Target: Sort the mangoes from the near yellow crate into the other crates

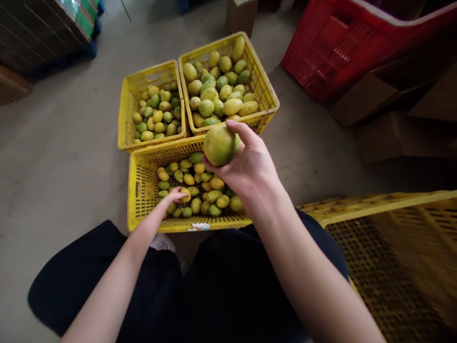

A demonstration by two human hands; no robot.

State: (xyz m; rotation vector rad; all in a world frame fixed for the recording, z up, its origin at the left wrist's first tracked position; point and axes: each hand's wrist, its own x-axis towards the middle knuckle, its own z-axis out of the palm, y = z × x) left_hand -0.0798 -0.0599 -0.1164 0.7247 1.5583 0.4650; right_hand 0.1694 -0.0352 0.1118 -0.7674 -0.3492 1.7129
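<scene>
Clock positions were read from the middle of the front yellow crate (133,190), with 12 o'clock away from the wearer. A large green-yellow fruit (220,145) was held in the right hand (252,159), raised above the crate toward 2 o'clock. That hand was spread broadly: the thumb was laid over the top right of the fruit, and a fingertip was seen at its lower left edge; the remaining fingers were hidden.

A smaller yellow fruit (186,195) was gripped by the left hand (174,194), at about 8 o'clock inside the crate. The fingers were narrowly closed around it. Whether it was clear of the neighbouring fruit could not be determined.

Green and yellow fruit were spread over the crate bottom. Two further crates of mixed fruit were noted: the left rear crate (123,109) at 11 o'clock, the right rear crate (266,93) at 1 o'clock. A red crate (321,52) was recorded at 2 o'clock, and another yellow crate (389,208) between 3 and 4 o'clock.
</scene>
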